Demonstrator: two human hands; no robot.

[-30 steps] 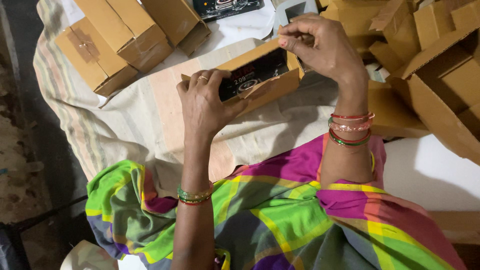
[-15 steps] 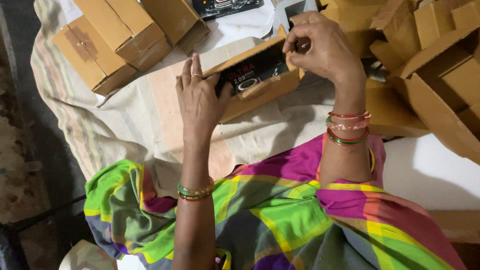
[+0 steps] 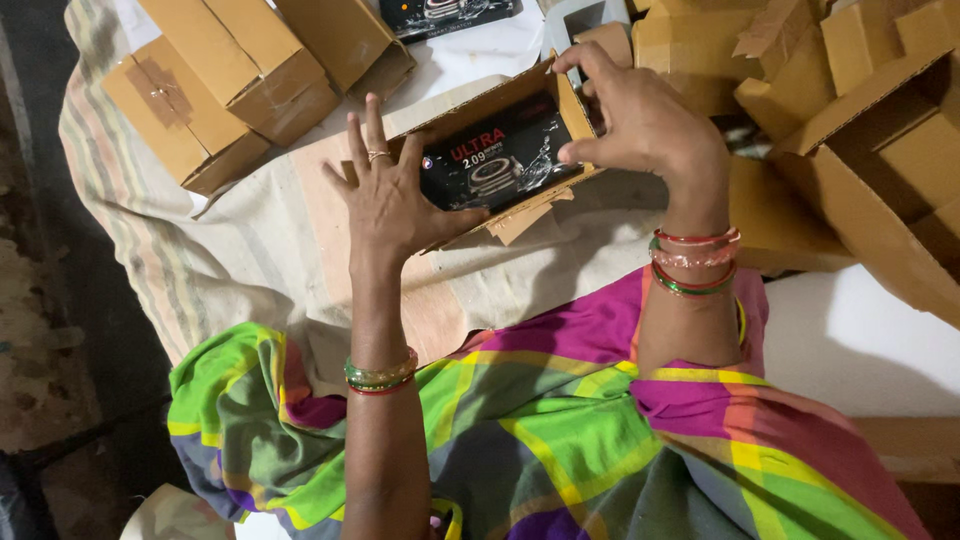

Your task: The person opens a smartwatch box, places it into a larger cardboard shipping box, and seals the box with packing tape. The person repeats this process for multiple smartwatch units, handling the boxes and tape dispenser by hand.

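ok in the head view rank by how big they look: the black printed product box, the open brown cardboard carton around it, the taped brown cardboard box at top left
1. Open brown cardboard carton, clearly larger than the box inside it.
2 and 3. Taped brown cardboard box and black printed product box: unranked; hands cover part of the black box.

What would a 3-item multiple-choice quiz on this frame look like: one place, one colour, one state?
1. Where does the black product box sit?
A. inside the open carton
B. on the floor
C. on the lap

2. What colour is the open carton?
A. white
B. brown
C. blue

3. How is the left hand posed?
A. clenched in a fist
B. fingers spread, thumb on the carton's edge
C. off the carton

A: carton walls surround the box.
B: plain brown cardboard.
B: the fingers fan upward, while the right hand grips the other end.
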